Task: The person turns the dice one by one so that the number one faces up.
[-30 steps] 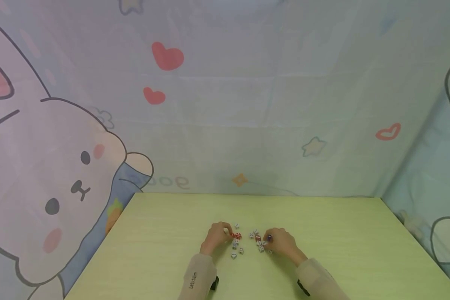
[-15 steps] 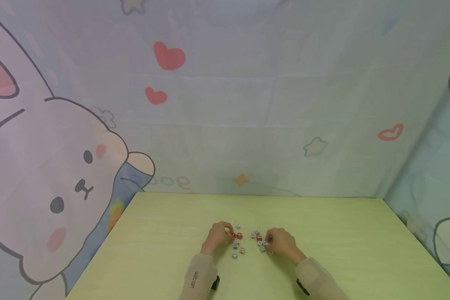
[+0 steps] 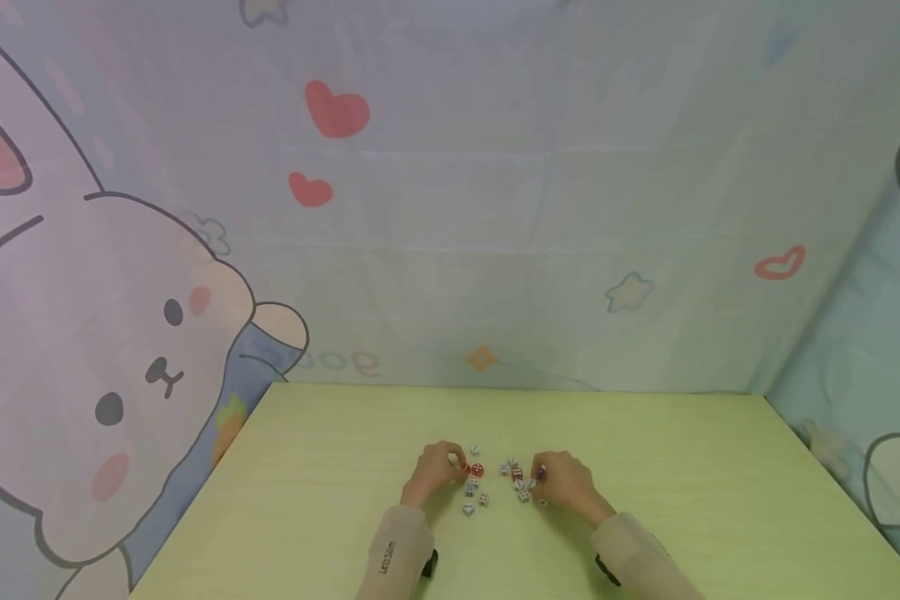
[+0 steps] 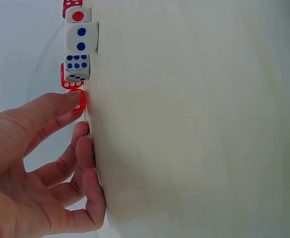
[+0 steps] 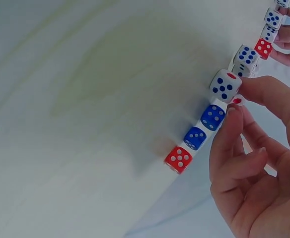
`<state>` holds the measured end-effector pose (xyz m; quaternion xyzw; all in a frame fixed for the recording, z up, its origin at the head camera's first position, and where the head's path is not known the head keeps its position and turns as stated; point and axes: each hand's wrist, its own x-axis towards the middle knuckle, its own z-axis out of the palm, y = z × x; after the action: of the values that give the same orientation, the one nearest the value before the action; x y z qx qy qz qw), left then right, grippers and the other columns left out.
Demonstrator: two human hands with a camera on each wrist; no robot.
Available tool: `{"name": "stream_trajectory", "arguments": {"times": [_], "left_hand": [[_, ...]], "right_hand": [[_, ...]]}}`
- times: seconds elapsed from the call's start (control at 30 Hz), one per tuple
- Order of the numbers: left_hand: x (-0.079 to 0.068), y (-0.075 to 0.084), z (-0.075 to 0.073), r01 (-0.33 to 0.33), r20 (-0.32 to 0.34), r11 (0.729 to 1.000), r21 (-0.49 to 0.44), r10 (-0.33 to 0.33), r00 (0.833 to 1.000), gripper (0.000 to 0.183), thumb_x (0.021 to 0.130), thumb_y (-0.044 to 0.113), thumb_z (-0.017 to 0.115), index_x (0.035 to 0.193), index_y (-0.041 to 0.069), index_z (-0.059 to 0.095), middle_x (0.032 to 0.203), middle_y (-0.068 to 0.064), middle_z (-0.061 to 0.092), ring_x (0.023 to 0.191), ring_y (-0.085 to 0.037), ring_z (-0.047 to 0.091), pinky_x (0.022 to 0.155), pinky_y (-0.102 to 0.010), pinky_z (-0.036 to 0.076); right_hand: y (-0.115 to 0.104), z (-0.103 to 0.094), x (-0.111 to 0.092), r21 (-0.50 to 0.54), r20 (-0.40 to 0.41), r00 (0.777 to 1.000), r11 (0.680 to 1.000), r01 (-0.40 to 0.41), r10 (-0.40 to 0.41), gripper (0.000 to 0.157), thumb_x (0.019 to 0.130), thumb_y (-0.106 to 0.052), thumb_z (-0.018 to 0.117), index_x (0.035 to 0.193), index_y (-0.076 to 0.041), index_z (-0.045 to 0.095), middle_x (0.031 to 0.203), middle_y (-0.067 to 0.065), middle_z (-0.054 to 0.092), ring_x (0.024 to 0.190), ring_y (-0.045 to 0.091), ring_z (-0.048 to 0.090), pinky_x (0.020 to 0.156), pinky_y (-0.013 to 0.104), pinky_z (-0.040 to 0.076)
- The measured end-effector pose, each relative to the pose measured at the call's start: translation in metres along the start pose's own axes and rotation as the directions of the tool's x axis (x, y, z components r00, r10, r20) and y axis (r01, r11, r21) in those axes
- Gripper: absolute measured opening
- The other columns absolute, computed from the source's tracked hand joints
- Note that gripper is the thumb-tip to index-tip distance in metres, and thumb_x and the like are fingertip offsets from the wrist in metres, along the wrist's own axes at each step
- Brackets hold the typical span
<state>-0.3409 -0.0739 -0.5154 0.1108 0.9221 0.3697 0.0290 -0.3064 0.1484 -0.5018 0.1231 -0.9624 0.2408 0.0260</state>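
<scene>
In the head view, my left hand [image 3: 437, 472] is at the left side of a scatter of small dice. Its thumb and forefinger pinch a red die [image 4: 79, 101], while the other fingers curl loosely near the tabletop. Opposite it, my right hand [image 3: 562, 481] bends over the right-hand cluster. The thumb and forefinger there close around a white die [image 5: 238, 100] with a red pip, partly hidden by the fingers. A larger white die [image 5: 225, 86] overlaps the fingertips. Beside them are a blue die [image 5: 213, 117], another blue die [image 5: 195, 138] and a red die [image 5: 178, 159].
Between the hands lie a red die [image 3: 477, 470], another red die [image 3: 517, 474] and several white dice, one white die [image 3: 475, 450] farther back. The pale yellow table [image 3: 345, 425] reaches a printed cloth backdrop [image 3: 450, 250]. Another cloth hangs at the right.
My right hand shifts very slightly over its cluster. The left hand keeps its pinch, and the dice on the table stay in place.
</scene>
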Motion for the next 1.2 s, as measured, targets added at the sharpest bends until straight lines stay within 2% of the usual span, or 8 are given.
{"name": "stream_trajectory", "arguments": {"times": [0.4, 0.6, 0.83, 1.03, 1.2], "left_hand": [[0.0007, 0.0018, -0.0024, -0.019, -0.004, 1.0, -0.006, 0.019, 1.0, 0.007, 0.073, 0.005, 0.069, 0.078, 0.005, 0.064, 0.092, -0.014, 0.063, 0.068, -0.017, 0.054, 0.059, -0.029, 0.041], [0.0016, 0.0014, -0.0039, -0.001, -0.007, 1.0, -0.006, 0.001, 1.0, 0.007, 0.073, 0.006, 0.068, 0.078, 0.006, 0.063, 0.089, -0.012, 0.062, 0.062, -0.014, 0.048, 0.056, -0.026, 0.037], [-0.0017, 0.0013, -0.0022, 0.01, 0.001, 1.0, -0.002, -0.01, 1.0, 0.007, 0.074, 0.006, 0.068, 0.079, 0.006, 0.063, 0.096, -0.014, 0.062, 0.064, -0.015, 0.049, 0.057, -0.028, 0.038], [-0.0052, 0.0033, -0.0011, 0.007, -0.009, 1.0, -0.003, -0.007, 1.0, 0.007, 0.073, 0.005, 0.068, 0.078, 0.004, 0.063, 0.094, -0.015, 0.062, 0.063, -0.016, 0.049, 0.057, -0.029, 0.038], [-0.0037, 0.0034, -0.0006, 0.01, -0.012, 1.0, 0.0, -0.01, 1.0, 0.007, 0.073, 0.005, 0.068, 0.078, 0.005, 0.063, 0.092, -0.014, 0.062, 0.063, -0.016, 0.049, 0.057, -0.029, 0.038]], "right_hand": [[-0.0032, 0.0006, 0.0014, -0.014, 0.003, 1.0, 1.0, 0.018, -0.017, 0.014, 0.065, -0.01, 0.073, 0.073, -0.013, 0.061, 0.065, -0.003, 0.057, 0.053, 0.01, 0.047, 0.044, 0.023, 0.037], [-0.0022, -0.0027, 0.0013, -0.007, -0.008, 1.0, 1.0, 0.01, -0.01, 0.015, 0.065, -0.012, 0.074, 0.072, -0.014, 0.061, 0.072, 0.0, 0.063, 0.055, 0.011, 0.051, 0.046, 0.025, 0.04], [0.0011, 0.0011, 0.0002, 0.002, 0.012, 1.0, 1.0, 0.004, -0.004, 0.014, 0.066, -0.014, 0.074, 0.074, -0.014, 0.062, 0.073, -0.001, 0.063, 0.055, 0.01, 0.051, 0.046, 0.024, 0.041], [0.0004, 0.0026, 0.0022, 0.016, -0.009, 1.0, 1.0, -0.007, 0.007, 0.013, 0.069, -0.015, 0.073, 0.076, -0.014, 0.062, 0.074, 0.001, 0.064, 0.051, 0.009, 0.048, 0.042, 0.022, 0.036], [-0.0006, 0.002, 0.0073, 0.04, -0.024, 0.999, 0.999, -0.022, 0.023, 0.01, 0.072, -0.014, 0.071, 0.078, -0.013, 0.063, 0.066, 0.0, 0.063, 0.044, 0.008, 0.047, 0.038, 0.02, 0.031]]}}
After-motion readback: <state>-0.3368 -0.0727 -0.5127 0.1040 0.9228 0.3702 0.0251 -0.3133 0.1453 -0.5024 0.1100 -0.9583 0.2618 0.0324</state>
